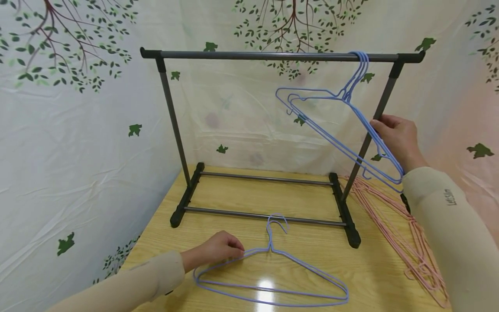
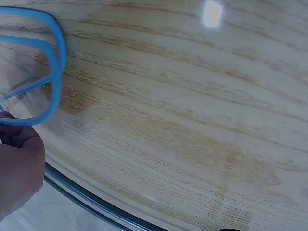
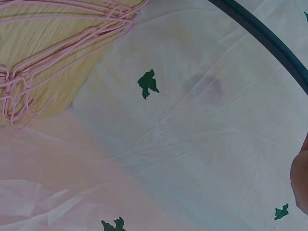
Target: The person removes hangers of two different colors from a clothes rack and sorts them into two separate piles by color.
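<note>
Two blue wire hangers (image 1: 312, 270) lie close together at the table's front, hooks toward the rack. My left hand (image 1: 218, 250) pinches their left shoulder; in the left wrist view that hand (image 2: 19, 168) is at the left edge beside the hangers' looped ends (image 2: 55, 82). My right hand (image 1: 399, 136) is up at the right post (image 1: 364, 149) of a dark clothes rack, thumb and fingers around it. Several blue hangers (image 1: 331, 141) hang bunched near the right end of the rack's top rail (image 1: 253, 56), partly in front of that post. Only a sliver of the right hand (image 3: 301, 183) shows in the right wrist view.
A pile of pink wire hangers (image 1: 393, 229) lies on the wooden table (image 1: 163, 242) right of the rack. The rack's base bars (image 1: 249, 213) cross the table behind the blue hangers. A leaf-patterned cloth (image 1: 78, 151) hangs around the back and sides.
</note>
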Demonstrator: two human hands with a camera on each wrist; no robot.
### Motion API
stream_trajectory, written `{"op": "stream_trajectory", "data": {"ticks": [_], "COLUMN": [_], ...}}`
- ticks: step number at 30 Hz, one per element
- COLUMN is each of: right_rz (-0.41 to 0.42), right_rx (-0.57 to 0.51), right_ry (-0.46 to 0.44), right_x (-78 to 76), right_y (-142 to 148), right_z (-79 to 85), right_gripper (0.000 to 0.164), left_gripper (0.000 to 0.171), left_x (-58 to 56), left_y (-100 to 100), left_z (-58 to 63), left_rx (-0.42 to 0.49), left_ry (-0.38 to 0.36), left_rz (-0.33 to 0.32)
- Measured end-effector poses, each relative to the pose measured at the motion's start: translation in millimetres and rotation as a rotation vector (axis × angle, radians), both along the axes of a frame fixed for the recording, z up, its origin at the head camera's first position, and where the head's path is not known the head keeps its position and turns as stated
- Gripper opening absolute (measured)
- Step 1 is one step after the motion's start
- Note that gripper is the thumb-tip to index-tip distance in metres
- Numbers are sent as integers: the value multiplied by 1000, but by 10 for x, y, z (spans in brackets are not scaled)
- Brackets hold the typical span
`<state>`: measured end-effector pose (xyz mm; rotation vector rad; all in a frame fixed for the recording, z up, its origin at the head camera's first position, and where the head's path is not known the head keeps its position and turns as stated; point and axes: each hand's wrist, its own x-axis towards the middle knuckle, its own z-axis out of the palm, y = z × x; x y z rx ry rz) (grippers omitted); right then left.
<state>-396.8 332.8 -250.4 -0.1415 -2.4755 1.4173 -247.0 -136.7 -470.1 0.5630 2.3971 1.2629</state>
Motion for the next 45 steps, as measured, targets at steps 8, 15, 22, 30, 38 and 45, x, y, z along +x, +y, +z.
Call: {"op": "stream_trajectory", "data": {"ticks": [8, 15, 22, 30, 38, 45], "right_rz": [11, 12, 8, 6, 14, 20], "right_rx": [27, 11, 15, 17, 14, 23], "right_ry": [12, 15, 5, -1, 6, 16], "right_x": [17, 23, 11, 11, 20, 18], "right_y": [5, -1, 2, 3, 4, 8], "right_z": [6, 4, 2, -1, 1, 1], "right_gripper": [70, 69, 68, 70, 68, 69], "left_gripper": [10, 8, 8, 13, 17, 25], "left_x": [-19, -53, -48, -70, -166, -357], "left_y": [2, 15, 10, 22, 85, 226], "left_z": [-27, -70, -63, -1, 126, 426], "left_rx": [-49, -83, -103, -91, -122, -77], "left_ry": [85, 88, 92, 115, 201, 196], "left_rz": [-5, -13, -4, 17, 13, 30]}}
